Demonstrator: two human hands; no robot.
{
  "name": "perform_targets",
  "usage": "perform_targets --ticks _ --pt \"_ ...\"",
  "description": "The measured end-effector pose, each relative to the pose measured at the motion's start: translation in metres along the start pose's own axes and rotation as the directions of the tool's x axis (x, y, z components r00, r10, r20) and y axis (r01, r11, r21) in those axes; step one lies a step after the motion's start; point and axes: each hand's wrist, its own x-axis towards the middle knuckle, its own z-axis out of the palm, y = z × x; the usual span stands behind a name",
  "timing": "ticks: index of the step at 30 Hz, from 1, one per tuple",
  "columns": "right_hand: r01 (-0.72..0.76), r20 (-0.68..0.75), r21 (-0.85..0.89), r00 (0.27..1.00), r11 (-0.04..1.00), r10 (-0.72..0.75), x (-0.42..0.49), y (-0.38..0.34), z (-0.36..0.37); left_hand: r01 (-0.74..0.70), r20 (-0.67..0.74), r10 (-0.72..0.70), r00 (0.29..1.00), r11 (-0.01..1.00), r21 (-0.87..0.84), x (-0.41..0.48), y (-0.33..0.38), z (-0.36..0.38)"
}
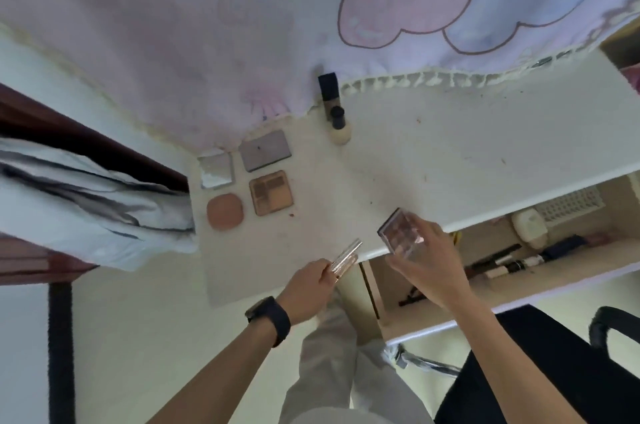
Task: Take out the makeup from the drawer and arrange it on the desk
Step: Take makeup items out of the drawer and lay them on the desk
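A small clear palette (398, 231) is being held by the right hand (427, 266) just over the front edge of the tabletop (450, 153), above the open drawer (405, 316). The fingers (431, 231) are being curled around the far side of the case, and the thumb seems to be pressing on the near side. A thin clear tube (346, 257) with a pinkish content is being pinched at its lower end by the left hand (308, 288), between thumb and fingertips, near the same edge.

On the left part of the tabletop four flat pieces are already lying in a neat group: a mirror case (216, 170), a grey case (266, 150), a brown palette (272, 193) and a round pink case (224, 212). Two bottles (340, 132) are standing further back. More pencils and tubes (498, 264) are lying in the drawer.

The clear palette is judged to be light and stiff, with a smooth lid that can slip. The pressed powder inside may crack if it is dropped, so it is best taken by the side edges, kept flat and set down softly. The tube is light and round and may roll, so it should be laid against another piece.
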Motion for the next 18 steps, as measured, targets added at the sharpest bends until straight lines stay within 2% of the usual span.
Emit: perform_targets --ticks 2,5,9,14,18 --pt "0.075 0.056 -0.111 0.996 0.991 -0.069 0.025 -0.029 0.012 0.054 -0.060 -0.066 0.996 0.981 -0.188 -0.005 -0.012 -0.023" --pt "0.192 0.122 -0.246 0.979 0.950 -0.166 0.063 -0.066 0.031 0.055 -0.160 -0.140 0.977 0.893 -0.447 -0.008 -0.021 -0.053" --pt "0.316 0.229 -0.441 0.945 0.840 -0.235 0.104 -0.110 0.050 -0.003 -0.259 -0.226 0.939 0.749 -0.663 0.000 -0.027 -0.078" --pt "0.385 0.275 -0.528 0.921 0.757 -0.277 0.130 -0.140 0.068 -0.024 -0.228 -0.292 0.929 0.567 -0.823 0.010 -0.029 -0.095" --pt "0.393 0.329 -0.535 0.912 0.748 -0.244 0.140 -0.145 0.073 -0.036 -0.220 -0.298 0.929 0.518 -0.855 0.017 -0.025 -0.102"
